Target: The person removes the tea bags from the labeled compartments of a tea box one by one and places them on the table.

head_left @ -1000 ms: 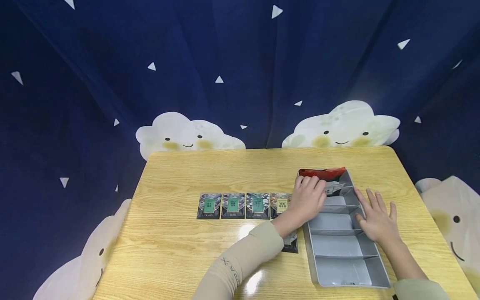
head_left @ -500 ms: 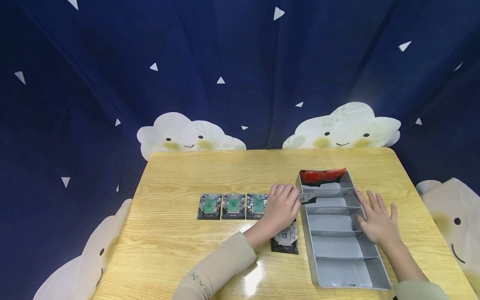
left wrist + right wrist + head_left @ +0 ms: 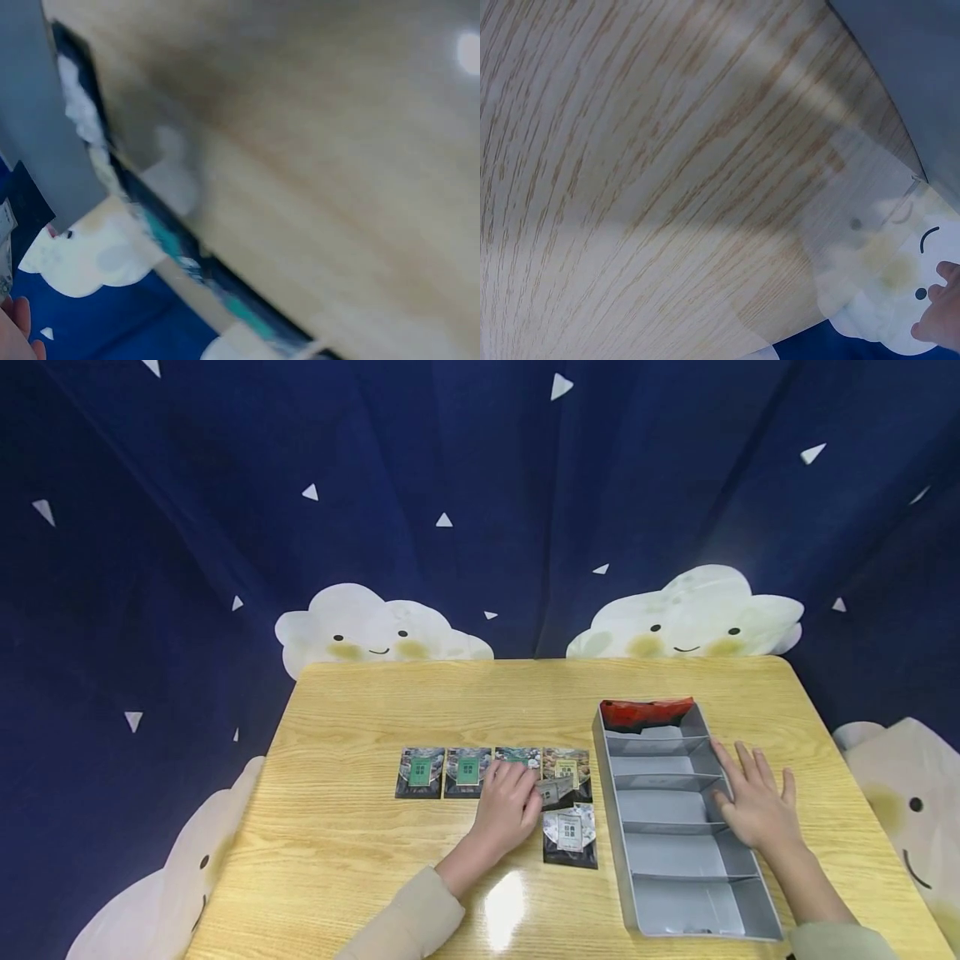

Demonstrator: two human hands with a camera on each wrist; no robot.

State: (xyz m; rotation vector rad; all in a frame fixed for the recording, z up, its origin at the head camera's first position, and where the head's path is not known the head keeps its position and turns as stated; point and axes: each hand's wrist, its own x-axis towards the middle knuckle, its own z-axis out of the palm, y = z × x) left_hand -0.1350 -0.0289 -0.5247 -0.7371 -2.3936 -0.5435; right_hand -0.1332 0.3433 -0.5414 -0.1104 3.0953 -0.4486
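My left hand (image 3: 506, 806) pinches a black sachet with a grey label (image 3: 555, 793), which tilts over the yellow-labelled sachet (image 3: 566, 762) on the table. In the left wrist view, fingertips (image 3: 21, 319) and the held sachet (image 3: 28, 214) show at the left edge. Directly below the yellow-labelled one lies a white-labelled sachet (image 3: 570, 839). To the left, green-labelled sachets (image 3: 467, 768) continue the row, one partly hidden behind the hand. Fingers spread, my right hand (image 3: 761, 806) rests against the right side of a grey divided box (image 3: 622, 852).
In the box's far compartment stands a red and black packet (image 3: 647, 714); the other compartments run toward the near edge, split by thin dividers. The wooden table (image 3: 337, 877) ends at a dark blue curtain (image 3: 450, 460) with cloud prints.
The left hand has lifted a grey-labelled sachet out of the box's far end and carried it left and nearer, over the laid-out sachets. The right hand has stayed at the box.
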